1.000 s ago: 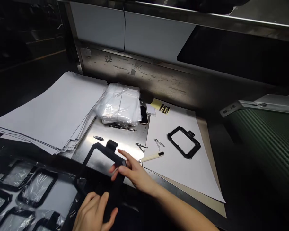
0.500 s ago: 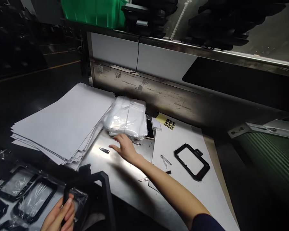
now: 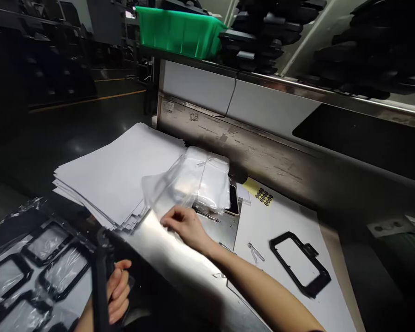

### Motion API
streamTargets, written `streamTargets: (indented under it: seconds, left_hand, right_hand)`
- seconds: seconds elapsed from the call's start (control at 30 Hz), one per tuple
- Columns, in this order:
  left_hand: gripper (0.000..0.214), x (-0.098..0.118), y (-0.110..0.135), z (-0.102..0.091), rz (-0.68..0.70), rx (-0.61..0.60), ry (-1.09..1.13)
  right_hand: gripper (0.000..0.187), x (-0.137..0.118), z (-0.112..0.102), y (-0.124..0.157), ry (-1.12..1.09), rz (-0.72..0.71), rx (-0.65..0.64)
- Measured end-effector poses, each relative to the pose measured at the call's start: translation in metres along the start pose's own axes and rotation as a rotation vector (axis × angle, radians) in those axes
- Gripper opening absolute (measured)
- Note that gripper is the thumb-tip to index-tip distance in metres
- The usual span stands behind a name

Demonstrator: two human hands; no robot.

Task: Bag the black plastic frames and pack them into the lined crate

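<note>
At lower left, the left hand (image 3: 117,290) is gripping an upright black plastic frame (image 3: 102,286). At centre, the right hand (image 3: 186,226) is pinching a clear plastic bag (image 3: 169,184) above the steel plate (image 3: 224,235); a hasty pull risks tearing the film on the frame's corners.

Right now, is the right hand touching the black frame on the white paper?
No, the right hand holds a clear plastic bag, and the black frame lies apart on the white paper.

A wrapped bundle (image 3: 207,177) stands ahead of the right hand (image 3: 186,226).
</note>
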State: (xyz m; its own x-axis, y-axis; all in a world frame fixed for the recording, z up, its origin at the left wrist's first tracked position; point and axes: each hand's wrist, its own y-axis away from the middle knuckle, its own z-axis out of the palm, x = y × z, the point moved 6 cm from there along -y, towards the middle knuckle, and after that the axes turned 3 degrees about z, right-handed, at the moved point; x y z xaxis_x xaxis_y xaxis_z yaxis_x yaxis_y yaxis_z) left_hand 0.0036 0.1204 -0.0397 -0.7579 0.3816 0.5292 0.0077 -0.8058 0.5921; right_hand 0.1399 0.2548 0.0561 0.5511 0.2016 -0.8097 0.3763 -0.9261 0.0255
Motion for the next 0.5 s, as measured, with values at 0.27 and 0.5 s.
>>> streamTargets:
  seconds: [0.27,0.5]
  left_hand:
    - [0.03,-0.004,0.038,0.003,0.067,0.076,0.046]
    - [0.039,-0.017,0.074,-0.084,0.235,0.358,0.052]
  right_hand:
    - [0.023,-0.035,0.084,0.071,-0.349,0.027,-0.503]
    - [0.034,-0.015,0.104,0.065,-1.299,0.481,-0.432]
